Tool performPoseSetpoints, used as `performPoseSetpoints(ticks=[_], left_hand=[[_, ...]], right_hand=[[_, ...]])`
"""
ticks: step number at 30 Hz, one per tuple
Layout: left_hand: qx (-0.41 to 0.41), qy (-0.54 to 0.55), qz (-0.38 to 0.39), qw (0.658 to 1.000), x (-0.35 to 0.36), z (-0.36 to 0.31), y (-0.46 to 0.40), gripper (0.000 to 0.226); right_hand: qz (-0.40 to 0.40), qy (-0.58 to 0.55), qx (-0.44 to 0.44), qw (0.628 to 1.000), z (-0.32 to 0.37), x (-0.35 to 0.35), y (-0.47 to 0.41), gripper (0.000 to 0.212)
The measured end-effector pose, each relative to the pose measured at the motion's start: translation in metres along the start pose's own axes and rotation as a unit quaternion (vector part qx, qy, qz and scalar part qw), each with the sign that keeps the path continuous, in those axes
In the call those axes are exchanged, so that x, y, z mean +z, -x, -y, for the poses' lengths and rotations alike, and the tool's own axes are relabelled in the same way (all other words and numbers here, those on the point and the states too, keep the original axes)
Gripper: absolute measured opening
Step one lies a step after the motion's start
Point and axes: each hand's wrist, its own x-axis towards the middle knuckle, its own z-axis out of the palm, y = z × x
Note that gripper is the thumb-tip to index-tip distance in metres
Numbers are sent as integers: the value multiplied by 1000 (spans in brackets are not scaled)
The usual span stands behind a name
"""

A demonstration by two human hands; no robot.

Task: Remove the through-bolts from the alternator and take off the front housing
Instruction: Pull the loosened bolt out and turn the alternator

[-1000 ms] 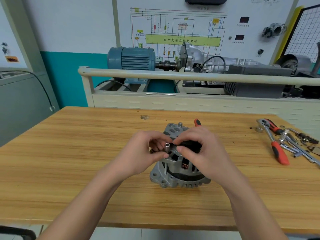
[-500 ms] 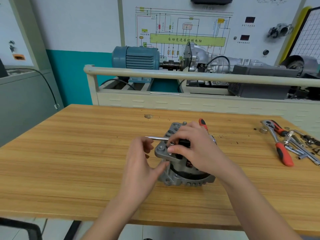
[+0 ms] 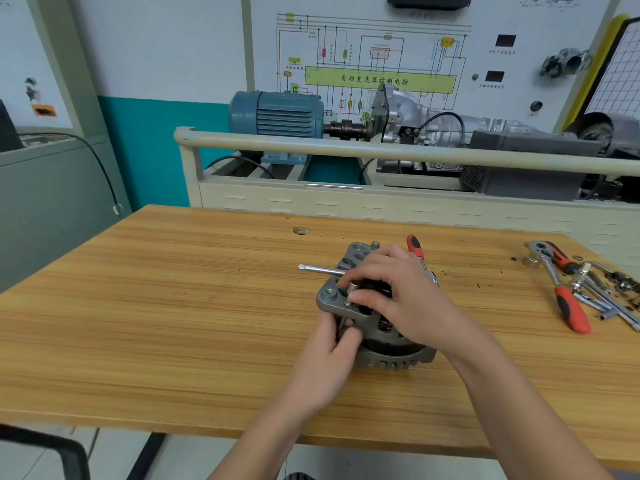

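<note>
The grey alternator [image 3: 391, 355] stands on the wooden bench [image 3: 173, 306], its finned housing downward and a flat mounting ear [image 3: 329, 294] up at the left. My right hand [image 3: 398, 296] lies over its top and pinches a small silver socket [image 3: 351, 292] between thumb and forefinger. A thin silver bar [image 3: 320, 269] sticks out to the left from under that hand. My left hand [image 3: 329, 355] grips the alternator's left side below the ear, fingers curled on the housing. The through-bolts are hidden by my hands.
A red-handled tool [image 3: 414, 245] lies right behind the alternator. At the right end of the bench lie a red-handled ratchet [image 3: 561, 292], extension bars [image 3: 602, 296] and small loose parts. A washer-like ring [image 3: 301, 231] sits further back. Behind the bench stands a rig with a blue motor [image 3: 277, 114].
My left hand let go near the socket and dropped down to the alternator's left side. The silver bar now shows, pointing left. The right hand stays on the socket.
</note>
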Motion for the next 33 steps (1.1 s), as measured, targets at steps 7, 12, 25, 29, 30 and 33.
performPoseSetpoints(ticks=[7, 12, 25, 29, 30, 33], left_hand=[[35, -15, -24, 999, -4, 8, 1, 16], [69, -78, -53, 993, -5, 17, 5, 25], [93, -158, -58, 981, -13, 16, 1, 30], [73, -202, -36, 976, -13, 11, 1, 29], [63, -203, -28, 977, -12, 9, 2, 27], [16, -114, -4, 993, -11, 2, 3, 19]], right_hand=[[-10, -6, 10, 1000, 1, -5, -2, 25], [-11, 25, 62, 998, -12, -30, 0, 39], [25, 19, 95, 995, -20, -22, 3, 33], [21, 35, 84, 996, -19, -21, 2, 30], [28, 33, 86, 995, -19, -22, 2, 30], [49, 16, 95, 994, -16, -26, -1, 34]])
